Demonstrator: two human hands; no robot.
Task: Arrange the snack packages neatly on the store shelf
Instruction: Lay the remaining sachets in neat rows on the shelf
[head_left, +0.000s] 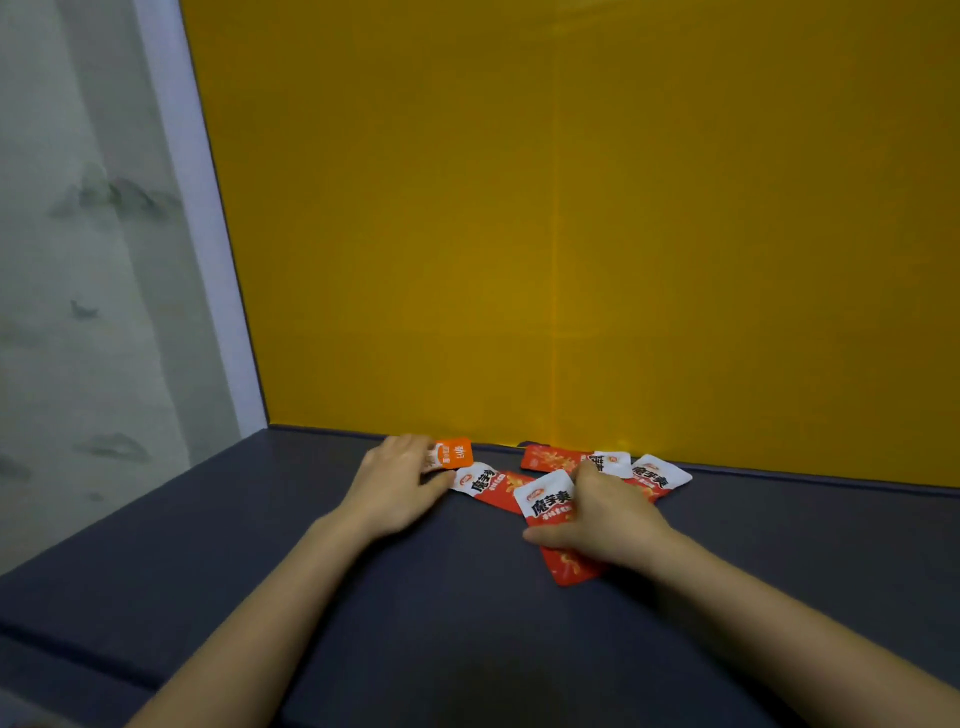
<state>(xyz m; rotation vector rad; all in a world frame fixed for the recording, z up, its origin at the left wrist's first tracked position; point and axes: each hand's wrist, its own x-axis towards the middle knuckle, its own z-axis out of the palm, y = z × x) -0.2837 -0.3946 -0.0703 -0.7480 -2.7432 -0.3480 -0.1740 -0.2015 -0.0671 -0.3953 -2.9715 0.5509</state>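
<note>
Right hand (597, 519), lower centre of the frame, lying flat over the nearest packet (548, 501), thumb spread across its red half and fingers extended rather than curled; it presses and does not appear to grip. This packet sits askew on the dark shelf (311, 571), its white end toward the rear. Left hand (400, 478), slightly farther and left of centre: thumb touching the white end of a second packet (488, 486), fingertips closed over the left end of the orange packet (457, 452), apparently in a pinch. Beyond the right hand, the remaining packets (660, 475) overlap at differing angles, just in front of the yellow back panel (571, 234).

Step in hand, as judged: straightening the scatter into a row. Slide each packet flat without lifting it, turn the printed ends one way, and square the long edges to the panel's base line. Separate the overlapping pair first, since foil sachets slip readily over one another.
</note>
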